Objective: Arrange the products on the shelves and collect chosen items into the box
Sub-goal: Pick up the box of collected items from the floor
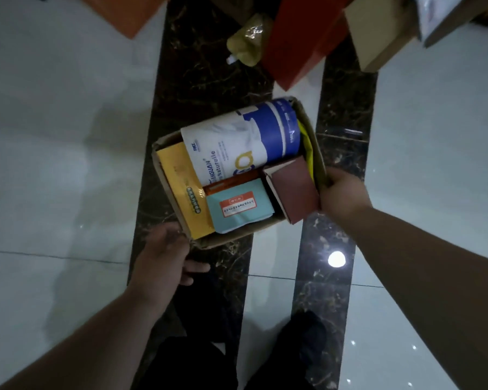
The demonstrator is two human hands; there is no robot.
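Item, far left: left hand (164,249), at the near-left corner of the box (226,242). Its fingertips are hidden at that corner and the thumb sticks out free, so whether it grips or only props the corner cannot be told.

Item, centre: the box, open cardboard, held above a floor (54,136) of pale tiles and dark strips. Contents, left to right:
- gold carton (181,187), along the left wall
- white-and-blue pouch (237,139), the largest piece, lying across the far half
- slim orange packet (228,183), tucked under the pouch's edge
- pale blue packet (238,206) with an orange label, near side
- maroon carton (292,190), tilted, jutting over the right corner
- yellow wrapper (306,144), wedged against the right wall

Item, right: right hand (341,192), closed firmly round the box's right wall.

Status: collecting looks far advanced, as the box is close to full. No shelves are in view, so the arranging cannot be judged.
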